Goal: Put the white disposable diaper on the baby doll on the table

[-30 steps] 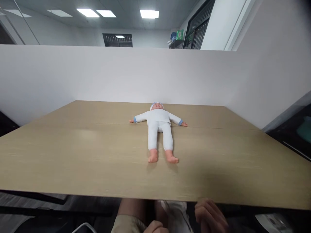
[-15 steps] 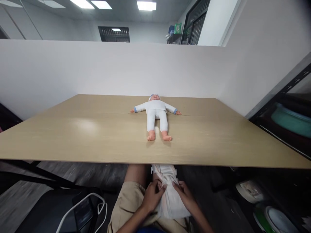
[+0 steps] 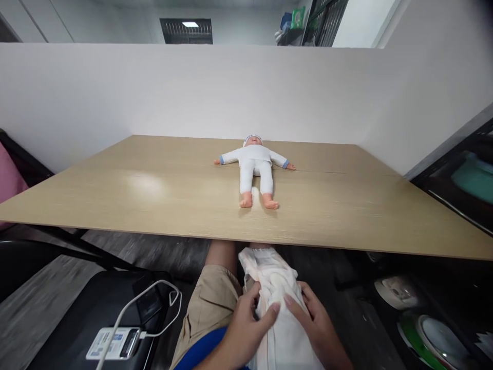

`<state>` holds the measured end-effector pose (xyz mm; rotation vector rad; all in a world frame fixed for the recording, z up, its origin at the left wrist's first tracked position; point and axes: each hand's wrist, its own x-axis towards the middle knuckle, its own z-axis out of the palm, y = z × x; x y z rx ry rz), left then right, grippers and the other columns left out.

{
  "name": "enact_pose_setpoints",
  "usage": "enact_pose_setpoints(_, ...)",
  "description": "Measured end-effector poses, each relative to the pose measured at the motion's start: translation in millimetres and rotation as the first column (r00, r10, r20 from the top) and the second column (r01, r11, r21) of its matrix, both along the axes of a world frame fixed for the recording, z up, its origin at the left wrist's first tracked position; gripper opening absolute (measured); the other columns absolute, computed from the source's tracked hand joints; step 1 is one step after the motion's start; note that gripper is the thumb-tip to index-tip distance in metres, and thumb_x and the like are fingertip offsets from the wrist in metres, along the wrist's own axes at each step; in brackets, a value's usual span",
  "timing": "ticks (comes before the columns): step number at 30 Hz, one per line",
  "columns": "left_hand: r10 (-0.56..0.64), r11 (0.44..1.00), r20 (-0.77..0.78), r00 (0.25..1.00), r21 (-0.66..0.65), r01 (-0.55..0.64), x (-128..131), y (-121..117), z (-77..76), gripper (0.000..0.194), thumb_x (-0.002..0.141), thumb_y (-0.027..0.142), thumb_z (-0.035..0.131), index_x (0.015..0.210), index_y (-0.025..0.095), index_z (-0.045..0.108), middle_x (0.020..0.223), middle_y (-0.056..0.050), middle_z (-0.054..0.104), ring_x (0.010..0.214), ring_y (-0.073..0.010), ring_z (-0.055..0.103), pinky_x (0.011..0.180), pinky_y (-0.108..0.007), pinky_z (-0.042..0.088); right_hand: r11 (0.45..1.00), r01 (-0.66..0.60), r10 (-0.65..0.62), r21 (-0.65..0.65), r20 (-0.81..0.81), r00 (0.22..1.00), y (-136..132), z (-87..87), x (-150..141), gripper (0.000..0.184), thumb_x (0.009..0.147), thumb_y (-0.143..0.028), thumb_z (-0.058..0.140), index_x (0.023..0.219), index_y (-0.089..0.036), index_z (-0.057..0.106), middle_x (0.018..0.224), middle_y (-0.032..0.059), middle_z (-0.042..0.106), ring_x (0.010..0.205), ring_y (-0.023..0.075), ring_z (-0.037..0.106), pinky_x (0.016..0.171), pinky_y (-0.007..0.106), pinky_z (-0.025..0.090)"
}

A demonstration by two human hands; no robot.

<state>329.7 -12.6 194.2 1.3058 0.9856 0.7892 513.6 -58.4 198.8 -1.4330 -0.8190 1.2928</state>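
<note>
Over my lap lies a white diaper (image 3: 283, 277), with gathered edges and faint pinkish strips. My left hand (image 3: 250, 318) grips its left side, thumb on top and fingers curled at the edge. From the right, my right hand (image 3: 314, 318) holds the opposite side, its thumb pressed on the front and its fingers around the edge. Beyond the hands, a baby doll (image 3: 255, 164) in white clothes with blue cuffs lies on its back on the wooden table (image 3: 185, 205). Its arms are spread and its bare feet point toward me.
A black chair (image 3: 84, 293) at the left bears a white-labelled device (image 3: 113, 343) with a white cable (image 3: 121, 313). White and green round objects (image 3: 419, 334) sit low on the right. A white partition (image 3: 215, 92) stands behind the table.
The view has tilted down, so the table and doll sit higher. Both hands and the diaper are nearer to me, and more of the chair shows with the device on it.
</note>
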Motion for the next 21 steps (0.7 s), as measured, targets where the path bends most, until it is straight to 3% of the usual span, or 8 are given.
enact_pose_setpoints(2, -0.025, 0.989, -0.023, 0.999, 0.147, 0.028, -6.5, -11.8, 32.2, 0.051, 0.095, 0.056, 0.073, 0.136, 0.027, 0.075, 0.139, -0.012, 0.077, 0.124, -0.0354, 0.073, 0.108, -0.048, 0.061, 0.998, 0.064, -0.066, 0.029, 0.053, 0.996, -17.8, 31.9, -7.4, 0.055, 0.085, -0.068, 0.084, 0.119, -0.028, 0.067, 0.116, 0.0065, 0.081, 0.098, 0.0298, 0.079, 0.084, 0.036, 0.065)
enact_pose_setpoints(5, -0.03, 0.917, 0.026, 0.999, 0.398, 0.017, -12.0, -17.4, 68.5, 0.048, 0.095, 0.039, 0.074, 0.141, 0.026, 0.072, 0.134, -0.012, 0.077, 0.119, -0.0332, 0.073, 0.106, -0.045, 0.061, 0.979, 0.171, -0.186, 0.113, 0.134, 0.973, -32.0, 67.7, -21.5, 0.054, 0.085, -0.065, 0.084, 0.12, -0.028, 0.064, 0.109, 0.005, 0.081, 0.09, 0.0273, 0.078, 0.078, 0.033, 0.066)
enact_pose_setpoints(7, -0.029, 0.881, 0.104, 0.994, 0.472, -0.024, -12.8, -14.8, 81.4, 0.049, 0.095, 0.031, 0.073, 0.144, 0.025, 0.068, 0.13, -0.011, 0.078, 0.114, -0.0299, 0.075, 0.103, -0.04, 0.062, 0.959, 0.221, -0.25, 0.18, 0.156, 0.956, -31.1, 80.8, -31.5, 0.054, 0.086, -0.062, 0.084, 0.12, -0.027, 0.062, 0.106, 0.0053, 0.081, 0.09, 0.0264, 0.079, 0.077, 0.031, 0.066)
enact_pose_setpoints(9, -0.019, 0.894, 0.159, 0.987, 0.444, -0.054, -12.3, -8.7, 85.5, 0.042, 0.099, 0.029, 0.07, 0.141, 0.026, 0.068, 0.123, -0.008, 0.079, 0.108, -0.0252, 0.076, 0.097, -0.033, 0.062, 0.945, 0.24, -0.278, 0.224, 0.16, 0.947, -22.6, 85.4, -39.4, 0.053, 0.087, -0.06, 0.085, 0.121, -0.026, 0.06, 0.107, 0.0059, 0.081, 0.093, 0.0261, 0.079, 0.078, 0.03, 0.067)
enact_pose_setpoints(12, 0.0, 0.95, 0.197, 0.98, 0.305, -0.061, -10.7, 5.4, 78.2, 0.037, 0.105, 0.036, 0.067, 0.141, 0.025, 0.067, 0.131, -0.009, 0.076, 0.116, -0.0247, 0.074, 0.104, -0.033, 0.06, 0.947, 0.207, -0.256, 0.247, 0.187, 0.948, -0.6, 79.1, -43.5, 0.051, 0.09, -0.06, 0.082, 0.121, -0.026, 0.061, 0.111, 0.0067, 0.082, 0.098, 0.0264, 0.08, 0.082, 0.031, 0.068)
enact_pose_setpoints(15, 0.029, 0.988, 0.238, 0.971, 0.138, -0.064, -8.4, 22.5, 58.6, 0.046, 0.106, 0.045, 0.067, 0.145, 0.021, 0.063, 0.143, -0.012, 0.072, 0.131, -0.0293, 0.07, 0.116, -0.039, 0.055, 0.969, 0.13, -0.177, 0.209, 0.221, 0.959, 24.0, 61.2, -37.6, 0.053, 0.088, -0.062, 0.083, 0.121, -0.024, 0.064, 0.111, 0.0089, 0.083, 0.104, 0.0294, 0.081, 0.084, 0.034, 0.069)
enact_pose_setpoints(21, 0.145, 0.989, 0.226, 0.963, -0.054, -0.136, -2.3, 39.4, 12.2, 0.046, 0.101, 0.055, 0.073, 0.131, 0.02, 0.068, 0.129, -0.009, 0.076, 0.129, -0.0311, 0.069, 0.115, -0.042, 0.053, 0.996, -0.005, -0.031, 0.093, 0.373, 0.927, 46.9, 12.5, -16.5, 0.059, 0.092, -0.067, 0.076, 0.125, -0.02, 0.067, 0.113, 0.0131, 0.083, 0.106, 0.0332, 0.08, 0.091, 0.044, 0.065)
